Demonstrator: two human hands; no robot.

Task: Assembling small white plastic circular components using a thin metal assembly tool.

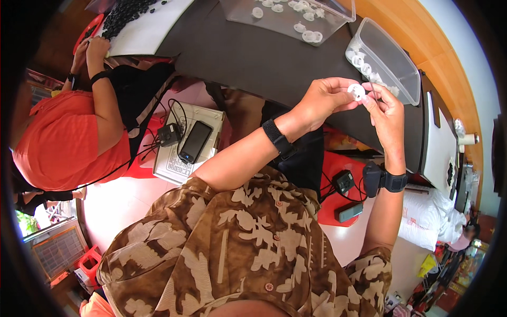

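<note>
A small round white plastic piece (pixel 356 92) with holes in it is held up over the table's near edge. My left hand (pixel 325 101) pinches it between thumb and fingers. Close against its right side, my right hand (pixel 390 113) is closed around a thin dark rod-like tool (pixel 373 91), with the fingertips by the white piece. Whether the tool's tip touches the piece is hidden by the fingers. Just beyond my right hand stands a clear plastic box (pixel 406 79) holding several white pieces. A larger clear tray (pixel 264 21) with more white pieces lies farther left.
The dark table (pixel 253 63) spans the far side. At left, a person in orange (pixel 74 137) works beside a white board (pixel 153 26) with black pieces. A phone (pixel 196 141) lies on a white box (pixel 169 164). A red stool (pixel 338 164) carries devices and cables.
</note>
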